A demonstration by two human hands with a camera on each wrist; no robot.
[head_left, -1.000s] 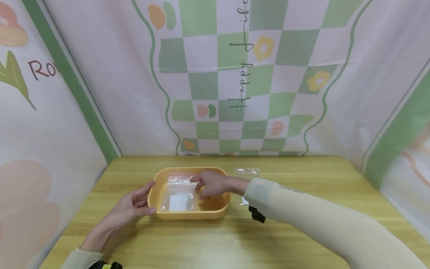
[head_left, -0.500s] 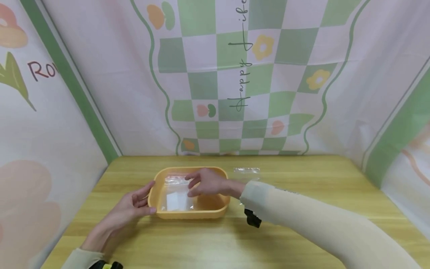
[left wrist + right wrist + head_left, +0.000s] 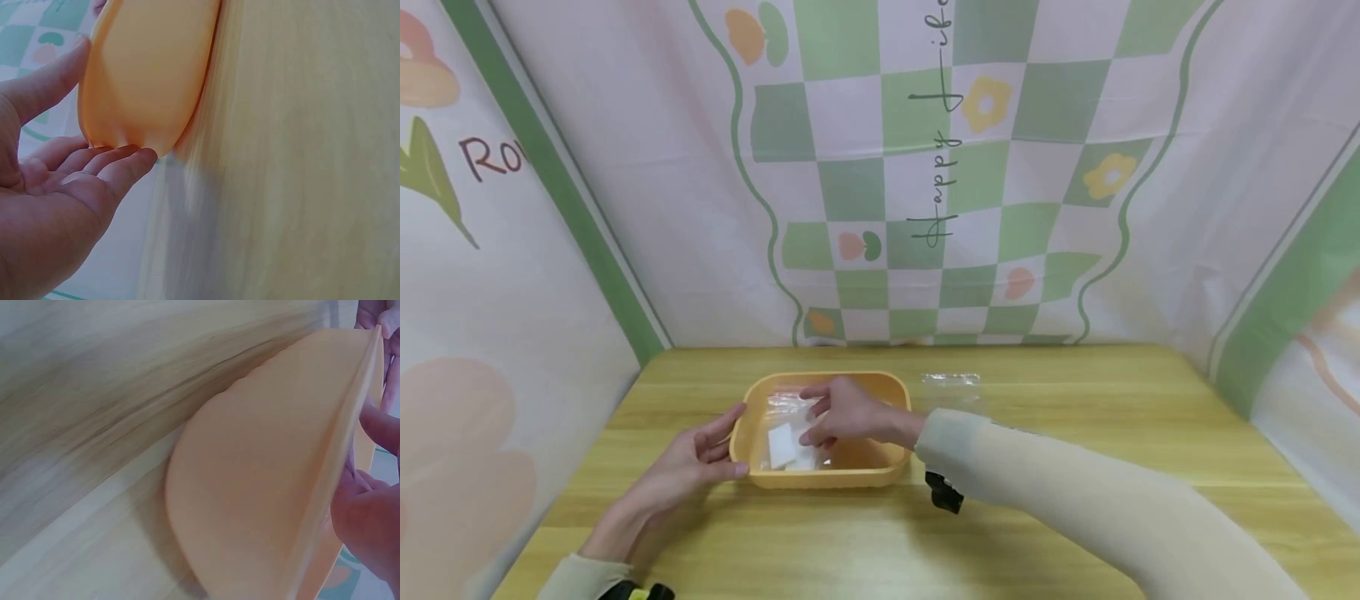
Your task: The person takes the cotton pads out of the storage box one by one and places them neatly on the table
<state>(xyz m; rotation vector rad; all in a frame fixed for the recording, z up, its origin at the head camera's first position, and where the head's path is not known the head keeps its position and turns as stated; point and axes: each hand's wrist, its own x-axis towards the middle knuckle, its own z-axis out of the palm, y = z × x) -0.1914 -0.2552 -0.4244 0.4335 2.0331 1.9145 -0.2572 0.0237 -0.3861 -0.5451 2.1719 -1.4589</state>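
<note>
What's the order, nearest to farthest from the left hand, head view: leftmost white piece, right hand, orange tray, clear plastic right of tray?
1. Orange tray: touching the left hand.
2. Leftmost white piece: in the tray's left half.
3. Right hand: over the tray.
4. Clear plastic: on the table, right of the tray.

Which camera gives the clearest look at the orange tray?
The head view: it looks down into the orange tray, showing most of its rim and part of its inside. The left wrist view shows just a stretch of outer wall; the right wrist view shows mainly the outside.
</note>
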